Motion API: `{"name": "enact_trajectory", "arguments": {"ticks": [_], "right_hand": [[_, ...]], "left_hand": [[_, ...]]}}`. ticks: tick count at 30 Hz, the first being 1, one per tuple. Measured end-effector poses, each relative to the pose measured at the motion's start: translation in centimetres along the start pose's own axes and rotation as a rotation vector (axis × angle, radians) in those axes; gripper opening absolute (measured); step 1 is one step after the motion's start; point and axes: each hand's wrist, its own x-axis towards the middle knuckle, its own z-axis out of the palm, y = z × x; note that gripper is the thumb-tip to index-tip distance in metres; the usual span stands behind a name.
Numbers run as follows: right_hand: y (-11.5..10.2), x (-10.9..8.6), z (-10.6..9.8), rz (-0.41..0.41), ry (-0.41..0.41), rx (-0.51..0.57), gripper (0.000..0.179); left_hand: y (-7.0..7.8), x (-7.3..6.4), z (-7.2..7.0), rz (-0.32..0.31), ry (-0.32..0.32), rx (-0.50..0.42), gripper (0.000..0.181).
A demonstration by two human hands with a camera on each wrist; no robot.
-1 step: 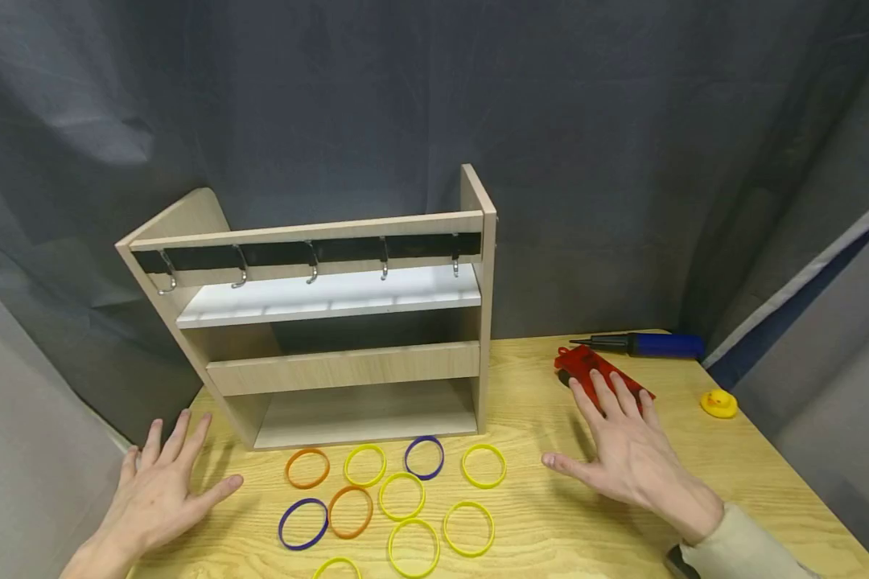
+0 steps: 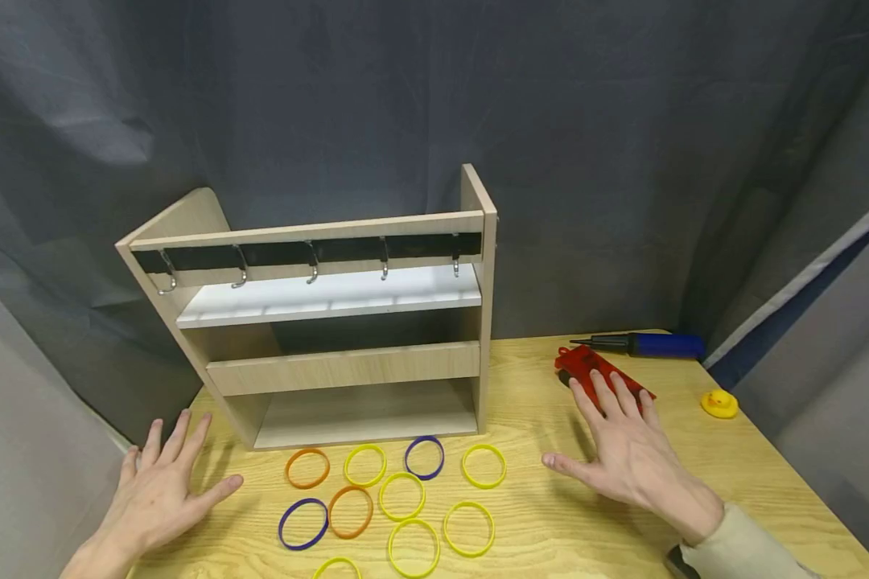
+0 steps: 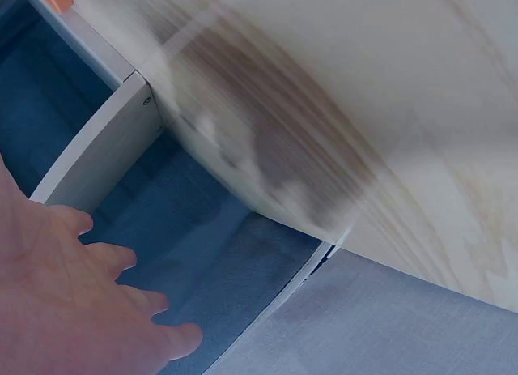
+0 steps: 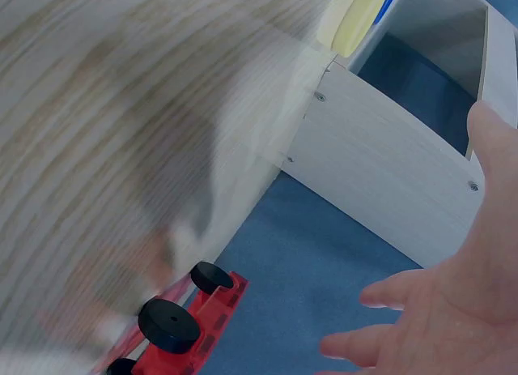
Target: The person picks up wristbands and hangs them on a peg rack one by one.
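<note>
My left hand (image 2: 155,490) hovers low over the table's left side, fingers spread and empty, beside the lower left corner of a wooden shelf rack (image 2: 343,368). Likewise empty, my right hand (image 2: 626,450) has its fingers spread, and its fingertips overlap a red toy vehicle (image 2: 582,366) in the head view. Black wheels show on that vehicle (image 4: 190,330) in the right wrist view. Between the hands lie several thin rings: yellow rings (image 2: 504,466), orange rings (image 2: 327,466) and purple rings (image 2: 442,458). The left wrist view shows the left hand (image 3: 89,294) with fingers apart.
Several metal hooks (image 2: 313,261) line a black strip across the rack's front, above a white shelf (image 2: 333,297). A blue and black pump-like tool (image 2: 666,346) lies at the back right; a yellow rubber duck (image 2: 719,404) sits near the right edge. Dark curtains (image 2: 586,161) hang behind.
</note>
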Motion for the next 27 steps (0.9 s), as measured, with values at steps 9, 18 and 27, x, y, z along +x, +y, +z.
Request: {"name": "enact_trajectory", "arguments": {"ticks": [9, 18, 27], "right_hand": [[-0.1, 0.1, 0.0, -0.007, 0.011, 0.021, 0.124], [-0.8, 0.2, -0.4, -0.055, 0.1, 0.109, 0.109], [-2.2, 0.6, -0.3, -0.119, 0.15, 0.252, 0.08]], "left_hand": [[-0.1, 0.0, 0.0, -0.013, -0.012, -0.017, 0.114], [0.5, 0.7, -0.6, 0.011, 0.11, -0.102, 0.091], [1.2, 1.1, -0.8, -0.005, 0.261, -0.131, 0.065]]}}
